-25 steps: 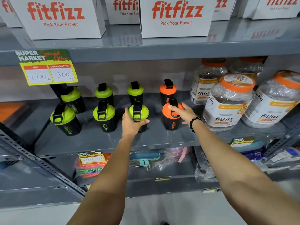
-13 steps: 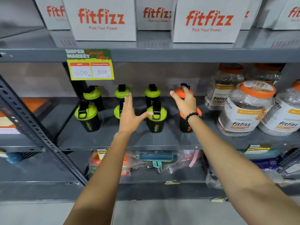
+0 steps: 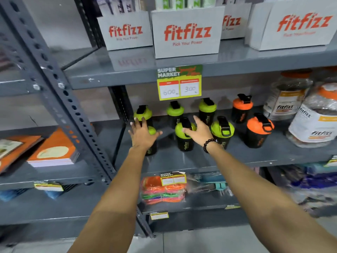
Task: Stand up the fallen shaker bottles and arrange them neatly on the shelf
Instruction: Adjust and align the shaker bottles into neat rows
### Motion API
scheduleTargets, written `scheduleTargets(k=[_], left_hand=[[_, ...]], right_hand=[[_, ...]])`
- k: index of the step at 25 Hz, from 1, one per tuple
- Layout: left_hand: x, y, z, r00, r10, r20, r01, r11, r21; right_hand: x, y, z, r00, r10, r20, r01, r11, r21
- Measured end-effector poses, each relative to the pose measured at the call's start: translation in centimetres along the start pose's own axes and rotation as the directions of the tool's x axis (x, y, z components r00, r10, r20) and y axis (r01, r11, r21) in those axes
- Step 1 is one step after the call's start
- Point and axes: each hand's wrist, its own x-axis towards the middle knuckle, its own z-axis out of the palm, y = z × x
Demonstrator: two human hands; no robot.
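Eight shaker bottles upright on middle shelf [image 3: 182,161], two rows of four, none visibly fallen. Back row, 9 to 3 o'clock: green-lid shaker [image 3: 144,112], second green-lid shaker [image 3: 175,110], third green-lid shaker [image 3: 207,110], orange-lid shaker [image 3: 242,110]. Front row: front-left green shaker [image 3: 152,141] mostly hidden, front green shaker [image 3: 184,141], front-right green shaker [image 3: 222,133], front orange shaker [image 3: 259,132].

Left hand [image 3: 142,136] spread flat, fingers splayed, gripping nothing, over front-left green shaker; contact unclear. Right hand [image 3: 199,131] open, thumb laid at lid of front green shaker, no closed grasp seen.

Risks, judged only: open palms sweeping sideways, clipping tall flip caps, tipping a front bottle toward 12 o'clock into back row, domino effect. Tight row spacing, little finger room. Front-left bottle near shelf's 9 o'clock end by upright post [image 3: 120,114]; shove there could drop it off. Motion blur at 3 o'clock jars [image 3: 317,125], head moving, aim less sure.
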Motion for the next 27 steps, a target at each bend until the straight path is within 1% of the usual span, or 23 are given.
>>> scheduleTargets(k=[2, 4, 7, 10, 12, 15, 27], left_hand=[[-0.1, -0.3, 0.6, 0.996, -0.057, 0.063, 0.061, 0.997, -0.056], [0.2, -0.8, 1.2, 0.992, -0.090, 0.090, 0.101, 0.987, -0.123], [0.5, -1.6, 1.7, 0.996, -0.089, 0.020, 0.092, 0.981, -0.173], [0.5, -2.2, 1.7, 0.997, -0.075, -0.020, 0.069, 0.976, -0.208], [0.5, -2.3, 1.5, 0.997, -0.078, -0.020, 0.071, 0.973, -0.219], [0.3, -2.4, 1.2, 0.997, -0.067, -0.025, 0.060, 0.974, -0.221], [-0.4, -3.7, 0.2, 0.998, -0.067, 0.006, 0.067, 0.975, -0.212]], right_hand=[[0.3, 0.2, 0.7, 0.997, 0.060, 0.043, -0.060, 0.998, -0.013], [0.7, 0.3, 1.2, 0.993, 0.096, 0.065, -0.094, 0.995, -0.022], [1.0, 0.5, 1.7, 0.992, 0.117, 0.049, -0.118, 0.993, 0.013], [0.9, 0.2, 2.1, 0.995, 0.103, -0.006, -0.103, 0.995, -0.017], [0.5, -0.2, 2.2, 0.996, 0.084, -0.027, -0.085, 0.995, -0.042], [-0.1, -0.6, 2.5, 0.997, 0.069, -0.025, -0.071, 0.995, -0.069], [-1.7, -1.9, 3.8, 0.997, 0.070, -0.030, -0.072, 0.994, -0.082]])
